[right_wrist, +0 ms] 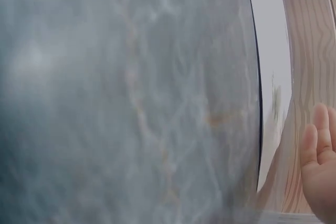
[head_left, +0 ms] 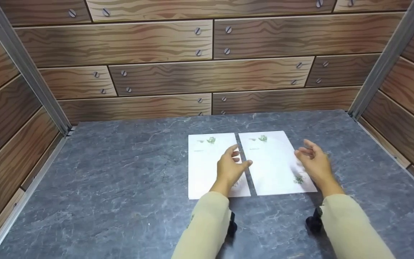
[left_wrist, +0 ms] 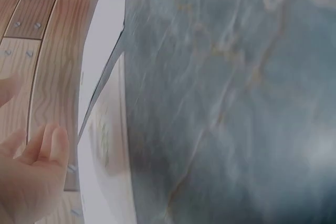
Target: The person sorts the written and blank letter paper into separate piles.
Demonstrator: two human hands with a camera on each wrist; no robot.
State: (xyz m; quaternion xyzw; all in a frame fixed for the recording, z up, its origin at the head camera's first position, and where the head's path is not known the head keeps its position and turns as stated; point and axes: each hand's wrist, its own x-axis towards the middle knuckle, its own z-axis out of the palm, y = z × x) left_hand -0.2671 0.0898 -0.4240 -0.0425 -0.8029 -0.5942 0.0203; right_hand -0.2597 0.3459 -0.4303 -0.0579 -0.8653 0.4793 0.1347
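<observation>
Two white sheets with small green prints lie side by side on the table, a narrow dark gap between them: the left sheet (head_left: 207,169) and the right sheet (head_left: 270,163). My left hand (head_left: 230,166) is over the left sheet's right side, its thumb reaching across the gap, fingers loosely bent and holding nothing. At the right sheet's outer edge is my right hand (head_left: 314,162), fingers relaxed with nothing in them. Loose fingers (left_wrist: 47,145) of the left hand show in the left wrist view. Whether either hand touches paper I cannot tell.
The grey marbled table (head_left: 120,172) is enclosed by wood-patterned panels (head_left: 164,79) at the back and both sides. Grey metal posts (head_left: 390,57) stand in the back corners. A dark device (head_left: 314,221) sits under the right wrist.
</observation>
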